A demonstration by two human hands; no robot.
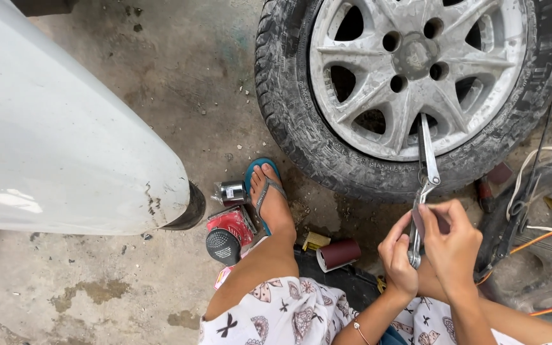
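Observation:
A car wheel (416, 83) with a dusty silver alloy rim lies flat on the concrete floor in front of me. Both my hands grip the handles of a pair of metal pliers (424, 185), whose long jaws reach onto the rim's lower edge. My left hand (397, 259) wraps the lower handle from the left. My right hand (451, 246) closes over the handles from the right. My left foot in a blue flip-flop (269, 198) rests beside the tyre.
A white car body panel (58, 134) fills the left. Near my foot lie a small metal can (233, 192), a red packet (231, 223), a black round sander (223, 246) and a roll of sandpaper (340, 254). Cables and dark rubber parts (538, 211) lie at the right.

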